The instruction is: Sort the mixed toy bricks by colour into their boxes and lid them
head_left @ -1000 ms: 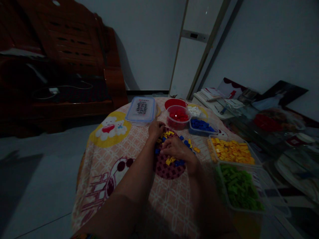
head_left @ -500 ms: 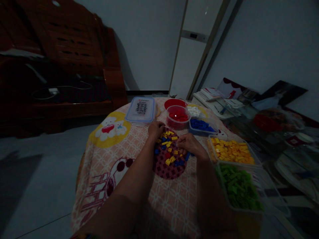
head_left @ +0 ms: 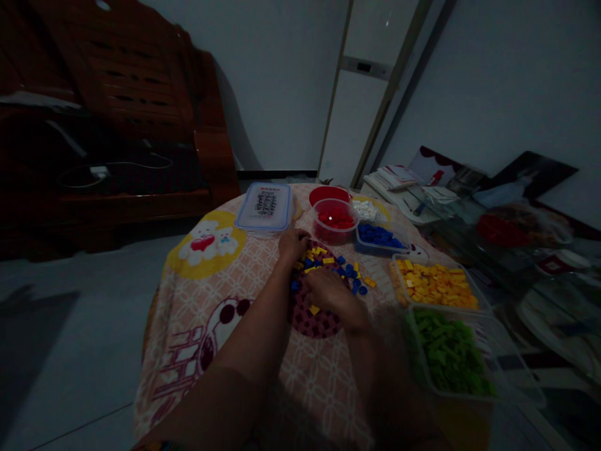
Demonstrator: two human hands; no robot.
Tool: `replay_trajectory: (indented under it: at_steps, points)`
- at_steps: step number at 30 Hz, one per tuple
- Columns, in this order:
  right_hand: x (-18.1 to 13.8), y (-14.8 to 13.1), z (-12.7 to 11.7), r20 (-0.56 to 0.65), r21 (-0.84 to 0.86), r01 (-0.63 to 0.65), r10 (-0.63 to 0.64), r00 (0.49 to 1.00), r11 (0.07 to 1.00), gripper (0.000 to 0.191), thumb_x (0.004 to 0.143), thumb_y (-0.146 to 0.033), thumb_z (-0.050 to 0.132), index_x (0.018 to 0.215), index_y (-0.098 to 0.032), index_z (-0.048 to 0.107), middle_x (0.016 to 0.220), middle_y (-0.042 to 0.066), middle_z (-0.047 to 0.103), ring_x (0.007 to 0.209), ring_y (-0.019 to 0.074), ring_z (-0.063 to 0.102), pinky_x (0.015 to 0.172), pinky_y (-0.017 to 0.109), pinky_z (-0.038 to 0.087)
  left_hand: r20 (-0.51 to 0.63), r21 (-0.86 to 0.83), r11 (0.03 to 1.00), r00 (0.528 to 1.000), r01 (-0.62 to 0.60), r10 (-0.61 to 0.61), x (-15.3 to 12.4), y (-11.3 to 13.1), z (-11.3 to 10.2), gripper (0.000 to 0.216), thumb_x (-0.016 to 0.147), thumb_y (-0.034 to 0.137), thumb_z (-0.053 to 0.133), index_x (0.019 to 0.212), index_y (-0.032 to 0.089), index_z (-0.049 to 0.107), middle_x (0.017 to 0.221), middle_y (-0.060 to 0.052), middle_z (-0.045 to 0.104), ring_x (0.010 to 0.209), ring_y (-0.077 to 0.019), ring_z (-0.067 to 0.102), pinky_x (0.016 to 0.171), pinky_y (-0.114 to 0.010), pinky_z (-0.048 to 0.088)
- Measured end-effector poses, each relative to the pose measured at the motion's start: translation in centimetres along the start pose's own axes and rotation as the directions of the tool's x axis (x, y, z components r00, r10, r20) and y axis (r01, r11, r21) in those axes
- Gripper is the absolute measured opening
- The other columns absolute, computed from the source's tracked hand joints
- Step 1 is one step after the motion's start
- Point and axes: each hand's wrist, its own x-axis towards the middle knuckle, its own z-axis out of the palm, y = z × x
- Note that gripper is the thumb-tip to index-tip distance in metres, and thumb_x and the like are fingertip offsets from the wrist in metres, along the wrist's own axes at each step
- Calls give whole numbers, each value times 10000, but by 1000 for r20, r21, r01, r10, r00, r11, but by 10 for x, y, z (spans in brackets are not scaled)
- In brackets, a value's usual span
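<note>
A heap of small yellow, blue and red bricks lies on a dark red round mat in the middle of the table. My left hand rests at the mat's far left edge, fingers curled down onto the bricks; I cannot see anything held. My right hand lies palm down over the near part of the heap, fingers bent onto the bricks and hiding those beneath.
Clear tubs stand around the mat: red bricks, blue, white, yellow, green. A lidded box sits at the back left. The patterned cloth covers the table. A wooden bench stands left, clutter right.
My right hand went right toward the yellow tub, then came back left and nearer over the heap. My left hand stayed put.
</note>
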Motion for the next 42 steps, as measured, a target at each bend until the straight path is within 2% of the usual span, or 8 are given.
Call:
replay_trajectory:
  at_steps: [5, 10, 13, 16, 23, 26, 31, 42]
  points:
    - [-4, 10, -8, 49, 277, -7, -7, 999, 961, 101, 733, -129, 651, 756, -171, 740, 776, 51, 744, 760, 178, 679, 690, 249, 471, 0, -2, 1000, 1000, -18, 18, 0, 0, 0, 290, 858, 239, 566, 1049, 237, 784, 1076, -44, 770, 1026, -210, 683, 946, -300, 504]
    - [-2, 36, -12, -43, 741, -108, 208, 977, 663, 163, 737, -199, 642, 859, -133, 727, 636, 22, 690, 545, 157, 632, 552, 257, 501, -3, 15, 1000, 1000, -21, 21, -1, 0, 0, 285, 862, 241, 569, 1048, 233, 784, 1095, -46, 766, 1031, -212, 683, 940, -294, 506]
    - [5, 54, -12, -364, 902, 177, 475, 801, 394, 443, 722, -258, 670, 1145, -123, 669, 1006, 107, 747, 837, 200, 715, 724, 296, 580, 5, 12, 1000, 1000, -16, 16, -1, 1, 0, 280, 868, 245, 569, 1051, 236, 781, 1098, -42, 766, 1030, -210, 683, 928, -290, 510]
    - [8, 71, -12, -529, 848, 403, 584, 615, 344, 601, 722, -326, 681, 1288, -142, 594, 1278, 156, 662, 1097, 224, 673, 898, 345, 569, 15, -7, 1000, 1000, -5, 5, -1, 1, 0, 277, 869, 242, 571, 1051, 238, 780, 1064, -40, 773, 1007, -206, 689, 914, -287, 513]
    - [-2, 101, -13, -515, 846, 179, 683, 517, 502, 438, 749, -371, 610, 1084, -107, 709, 1016, 137, 749, 860, 224, 722, 773, 351, 596, 1, -1, 1000, 1000, -9, 9, -1, -1, 2, 278, 867, 232, 573, 1050, 256, 781, 1084, -30, 769, 1024, -209, 684, 938, -297, 504]
    - [-11, 115, -13, -501, 816, 39, 673, 544, 576, 406, 739, -359, 589, 1019, -103, 733, 873, 110, 754, 707, 206, 707, 679, 335, 584, 6, 13, 1000, 1000, -15, 15, 0, -1, 2, 282, 871, 234, 569, 1056, 260, 781, 1091, -32, 767, 1029, -212, 681, 937, -300, 504]
    - [-23, 123, -10, -413, 631, -226, 567, 713, 743, 253, 755, -273, 566, 835, -128, 757, 728, 80, 724, 644, 208, 678, 643, 315, 532, 5, 12, 1000, 1000, -13, 13, -1, 0, 1, 288, 875, 239, 563, 1063, 244, 782, 1098, -47, 764, 1038, -218, 680, 938, -304, 501]
    - [1, 78, 4, -302, 120, -412, 428, 852, 903, 254, 909, -336, 596, 1069, -198, 737, 1094, 135, 735, 1034, 228, 672, 853, 290, 462, 6, 23, 1000, 1000, -15, 14, 0, -1, 3, 293, 866, 240, 560, 1059, 260, 779, 1096, -27, 767, 1035, -208, 679, 932, -293, 504]
